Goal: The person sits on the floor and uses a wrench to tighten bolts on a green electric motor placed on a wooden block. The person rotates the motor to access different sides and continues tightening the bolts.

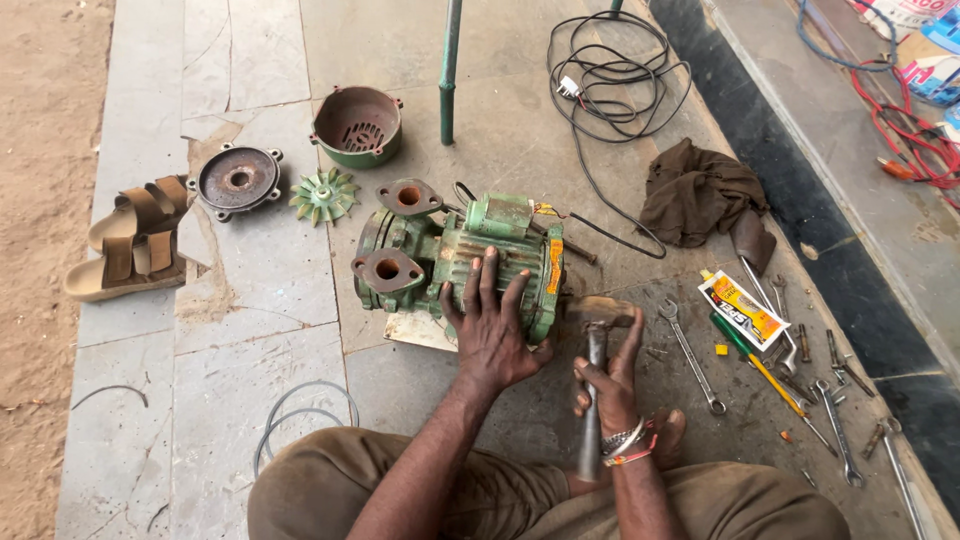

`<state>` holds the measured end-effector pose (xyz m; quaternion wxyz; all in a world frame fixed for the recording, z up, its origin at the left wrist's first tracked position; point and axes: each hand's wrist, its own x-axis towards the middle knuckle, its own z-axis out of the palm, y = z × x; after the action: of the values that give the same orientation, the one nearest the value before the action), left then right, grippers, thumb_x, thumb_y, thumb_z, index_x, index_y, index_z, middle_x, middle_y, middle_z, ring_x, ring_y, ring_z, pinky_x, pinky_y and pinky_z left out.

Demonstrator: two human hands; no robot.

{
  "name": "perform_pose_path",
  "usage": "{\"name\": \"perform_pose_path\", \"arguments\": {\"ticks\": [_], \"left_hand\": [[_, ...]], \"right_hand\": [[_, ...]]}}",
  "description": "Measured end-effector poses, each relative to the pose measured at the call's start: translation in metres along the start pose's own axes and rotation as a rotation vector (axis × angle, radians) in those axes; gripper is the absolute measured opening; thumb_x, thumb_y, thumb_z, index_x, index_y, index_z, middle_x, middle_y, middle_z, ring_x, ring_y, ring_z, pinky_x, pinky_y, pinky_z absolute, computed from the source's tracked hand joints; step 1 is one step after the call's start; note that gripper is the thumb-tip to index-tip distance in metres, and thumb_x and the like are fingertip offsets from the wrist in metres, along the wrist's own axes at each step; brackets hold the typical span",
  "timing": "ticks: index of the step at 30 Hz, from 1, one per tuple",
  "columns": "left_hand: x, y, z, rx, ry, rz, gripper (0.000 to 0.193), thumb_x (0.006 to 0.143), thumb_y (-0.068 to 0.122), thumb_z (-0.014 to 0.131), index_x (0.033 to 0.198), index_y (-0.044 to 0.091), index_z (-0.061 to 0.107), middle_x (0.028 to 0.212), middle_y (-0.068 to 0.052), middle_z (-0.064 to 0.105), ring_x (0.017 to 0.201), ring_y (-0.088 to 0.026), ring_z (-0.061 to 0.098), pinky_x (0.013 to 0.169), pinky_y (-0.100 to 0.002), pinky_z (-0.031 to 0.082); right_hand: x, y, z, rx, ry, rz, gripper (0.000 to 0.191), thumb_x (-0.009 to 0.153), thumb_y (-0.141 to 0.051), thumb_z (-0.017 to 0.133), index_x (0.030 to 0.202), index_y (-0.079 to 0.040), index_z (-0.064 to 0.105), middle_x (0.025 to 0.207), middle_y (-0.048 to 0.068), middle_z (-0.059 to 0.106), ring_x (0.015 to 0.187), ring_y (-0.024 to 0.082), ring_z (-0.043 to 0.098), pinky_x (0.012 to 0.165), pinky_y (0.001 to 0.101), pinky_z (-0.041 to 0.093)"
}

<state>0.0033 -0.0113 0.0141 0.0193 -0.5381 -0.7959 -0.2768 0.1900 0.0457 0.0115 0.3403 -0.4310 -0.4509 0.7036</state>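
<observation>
At frame centre, left hand [492, 330] lies open, flat on green motor [470, 262]; right hand [608, 380] grips hammer [597, 340]. Risk: a glancing blow could strike the bracing fingers.

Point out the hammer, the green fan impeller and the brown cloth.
hammer [594, 390]: head view, on the metal handle above the right hand.
green fan impeller [323, 195]: head view, on its hub.
brown cloth [700, 195]: head view, on its crumpled middle.

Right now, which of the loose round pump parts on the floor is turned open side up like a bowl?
The green fan cover, farthest from the hands, sits open side up. The dark round end plate and the green fan wheel lie flat.
</observation>
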Motion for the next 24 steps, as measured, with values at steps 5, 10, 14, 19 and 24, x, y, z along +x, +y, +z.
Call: {"name": "perform_pose_path", "arguments": {"ticks": [5,10,14,19,24], "left_hand": [[-0.003,-0.003,-0.007,-0.059,0.077,0.044,0.101,0.065,0.059,0.083,0.148,0.023,0.038,0.167,-0.022,0.010,0.154,-0.040,0.008,0.118,-0.067,-0.004],[-0.006,-0.003,-0.013,-0.107,0.051,0.046,0.089,0.066,0.052,0.086,0.139,0.022,0.044,0.169,-0.022,0.011,0.156,-0.041,0.009,0.120,-0.065,-0.005],[-0.006,-0.001,-0.016,-0.134,0.017,0.044,0.092,0.062,0.048,0.088,0.138,0.021,0.045,0.167,-0.024,0.012,0.155,-0.041,0.009,0.118,-0.065,-0.005],[-0.003,0.005,-0.015,-0.117,0.042,0.031,0.095,0.058,0.049,0.086,0.137,0.016,0.045,0.166,-0.025,0.015,0.154,-0.041,0.011,0.118,-0.065,-0.004],[0.001,0.011,-0.012,-0.111,0.155,0.078,0.091,0.066,0.053,0.082,0.139,0.014,0.045,0.166,-0.026,0.018,0.155,-0.041,0.013,0.120,-0.063,-0.004]], "right_hand": [[0.033,0.027,-0.021,0.039,0.354,0.081,0.116,0.087,0.001,0.065,0.161,-0.047,-0.010,0.077,0.008,0.058,0.045,0.014,0.050,0.038,0.0334,0.045],[0.069,0.036,-0.038,0.079,0.462,0.032,0.100,0.089,-0.009,0.067,0.156,-0.037,-0.002,0.090,0.012,0.059,0.064,0.023,0.054,0.056,0.0419,0.047],[0.080,0.017,-0.057,-0.593,0.489,0.064,0.073,0.089,-0.024,0.069,0.148,-0.023,0.025,0.111,0.017,0.062,0.091,0.033,0.058,0.076,0.0490,0.048],[0.052,0.006,-0.033,-1.258,0.343,-0.395,0.045,0.092,-0.038,0.068,0.125,-0.008,0.062,0.122,0.020,0.070,0.111,0.040,0.068,0.091,0.0501,0.053],[0.043,-0.002,0.015,-0.603,-0.045,-0.378,0.031,0.104,-0.030,0.054,0.095,-0.002,0.065,0.080,0.018,0.064,0.072,0.040,0.065,0.062,0.0441,0.050]]}}
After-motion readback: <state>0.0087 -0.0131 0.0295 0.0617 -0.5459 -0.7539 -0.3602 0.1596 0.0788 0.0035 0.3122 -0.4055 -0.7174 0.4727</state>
